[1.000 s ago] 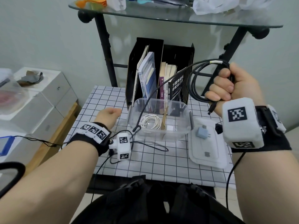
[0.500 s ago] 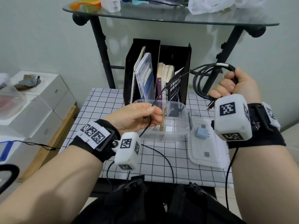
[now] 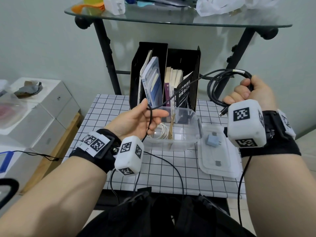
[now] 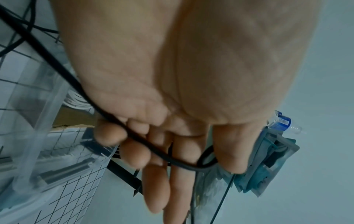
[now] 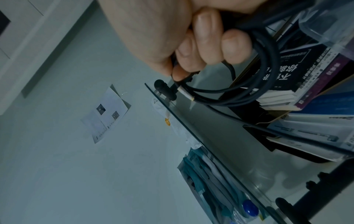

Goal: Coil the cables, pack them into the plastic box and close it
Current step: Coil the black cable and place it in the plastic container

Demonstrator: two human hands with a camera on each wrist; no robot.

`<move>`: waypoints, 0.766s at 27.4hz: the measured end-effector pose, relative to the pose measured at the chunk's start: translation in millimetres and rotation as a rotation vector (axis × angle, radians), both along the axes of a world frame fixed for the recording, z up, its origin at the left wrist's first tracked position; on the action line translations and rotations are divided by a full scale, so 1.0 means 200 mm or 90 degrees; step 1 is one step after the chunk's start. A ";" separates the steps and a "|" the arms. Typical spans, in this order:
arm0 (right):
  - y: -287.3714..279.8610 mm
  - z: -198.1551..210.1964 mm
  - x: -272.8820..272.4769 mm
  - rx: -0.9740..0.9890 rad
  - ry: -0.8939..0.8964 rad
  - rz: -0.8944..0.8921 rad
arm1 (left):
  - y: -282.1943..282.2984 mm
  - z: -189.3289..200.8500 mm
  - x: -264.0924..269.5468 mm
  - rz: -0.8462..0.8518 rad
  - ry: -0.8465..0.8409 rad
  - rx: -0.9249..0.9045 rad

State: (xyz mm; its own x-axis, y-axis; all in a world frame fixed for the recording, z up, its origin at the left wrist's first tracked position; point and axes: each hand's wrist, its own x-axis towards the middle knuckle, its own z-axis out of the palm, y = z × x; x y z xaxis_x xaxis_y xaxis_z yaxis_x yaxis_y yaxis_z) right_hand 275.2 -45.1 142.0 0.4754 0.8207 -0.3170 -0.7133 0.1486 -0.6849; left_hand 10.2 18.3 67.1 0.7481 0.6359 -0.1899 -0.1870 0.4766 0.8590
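Note:
My right hand (image 3: 246, 93) is raised at the right and grips a coil of the black cable (image 3: 212, 89), several loops closed in the fist (image 5: 201, 45); its plug (image 3: 223, 112) hangs below the fingers. The free length runs left to my left hand (image 3: 142, 120), which is palm up over the clear plastic box (image 3: 196, 122). There the black cable (image 4: 67, 72) lies across the loosely extended fingers (image 4: 157, 189) and bends round by the thumb, then drops to the table. A coiled white cable (image 3: 160, 131) lies inside the box.
The box's lid (image 3: 218, 168) lies to its right with a small blue-grey charger (image 3: 212, 140) on it. A black file rack (image 3: 181, 59) with books stands behind the box. A glass shelf (image 3: 171, 21) hangs overhead. White boxes (image 3: 51, 103) are stacked at the left.
My left hand came up from the table to the cable, pinched it, then turned palm up and opened so the cable lies across it. The right hand lowered a little, still gripping the coil.

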 end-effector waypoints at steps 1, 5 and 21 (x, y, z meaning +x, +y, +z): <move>0.00 0.00 0.00 -0.001 -0.001 -0.001 | 0.00 0.00 0.00 -0.001 0.006 -0.001; -0.01 -0.01 -0.01 -0.005 -0.005 -0.003 | -0.02 0.01 0.00 -0.006 0.001 -0.021; 0.00 -0.07 -0.04 -0.024 -0.004 0.015 | -0.01 -0.05 0.05 0.238 -0.080 -0.110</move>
State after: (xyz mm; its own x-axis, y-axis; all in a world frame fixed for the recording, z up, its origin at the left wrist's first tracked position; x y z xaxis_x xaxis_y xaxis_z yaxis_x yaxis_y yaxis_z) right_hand 266.6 -45.1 128.9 0.4581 0.8192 -0.3451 -0.7117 0.1054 -0.6945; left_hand 19.6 16.4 57.8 0.4964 0.8343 -0.2400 -0.4722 0.4915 0.7318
